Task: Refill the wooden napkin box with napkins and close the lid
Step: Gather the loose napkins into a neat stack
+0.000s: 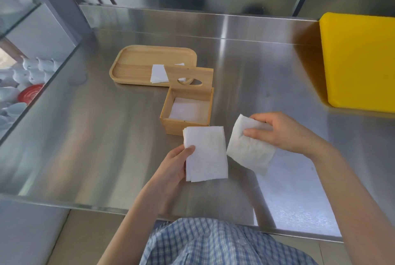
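The wooden napkin box [180, 124] sits on the steel counter with its lid [192, 77] standing open at the back; the lid has an oval hole. White napkins [188, 109] lie flat inside the box. My left hand [173, 164] grips a folded stack of white napkins [206, 154] just in front of the box. My right hand [284, 131] holds a second stack of napkins [249, 149] to the right, tilted, close beside the first stack.
A wooden tray [132, 68] behind the box holds a few more napkins [158, 73]. A yellow cutting board [361, 61] lies at the right. A glass case with white cups [32, 70] borders the counter's left edge. A steel wall rises behind.
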The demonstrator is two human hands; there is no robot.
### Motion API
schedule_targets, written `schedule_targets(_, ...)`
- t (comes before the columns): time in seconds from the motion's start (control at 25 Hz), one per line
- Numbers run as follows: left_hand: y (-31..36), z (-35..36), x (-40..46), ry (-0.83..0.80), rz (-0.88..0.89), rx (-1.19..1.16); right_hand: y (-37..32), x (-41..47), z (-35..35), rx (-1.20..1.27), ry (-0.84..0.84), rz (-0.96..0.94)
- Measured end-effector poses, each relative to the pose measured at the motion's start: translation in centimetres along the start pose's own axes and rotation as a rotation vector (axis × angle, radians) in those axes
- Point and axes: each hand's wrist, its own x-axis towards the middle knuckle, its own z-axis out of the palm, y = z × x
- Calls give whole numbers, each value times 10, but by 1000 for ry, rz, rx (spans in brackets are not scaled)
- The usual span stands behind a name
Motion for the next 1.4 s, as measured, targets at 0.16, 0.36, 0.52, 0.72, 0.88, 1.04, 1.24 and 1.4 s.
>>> schedule_targets(0.16,5,1,-7,38,2,-8,-25,7,6,34,-233,-44)
schedule_targets(0.36,9,0,-13,23,17,-5,-45,27,35,-61,-367,-79)
schedule_targets(0.52,9,0,-17,11,34,4,-51,43,60,-174,-371,-74)
schedule_targets(0.72,9,-3,-19,48,-2,-51,-52,50,71,-165,-312,-73)
schedule_targets(0.88,9,-5,-18,46,-15,-90,-51,54,79,-143,-243,-75)
schedule_targets(1.04,5,-11,-20,5,10,-19,-48,57,86,-137,-195,-95)
schedule_targets(1.24,4,-17,-27,9,66,13,-47,56,92,-107,-75,-163)
schedule_targets(1.4,11,-27,-37,57,114,-58,-51,51,91,78,75,-154)
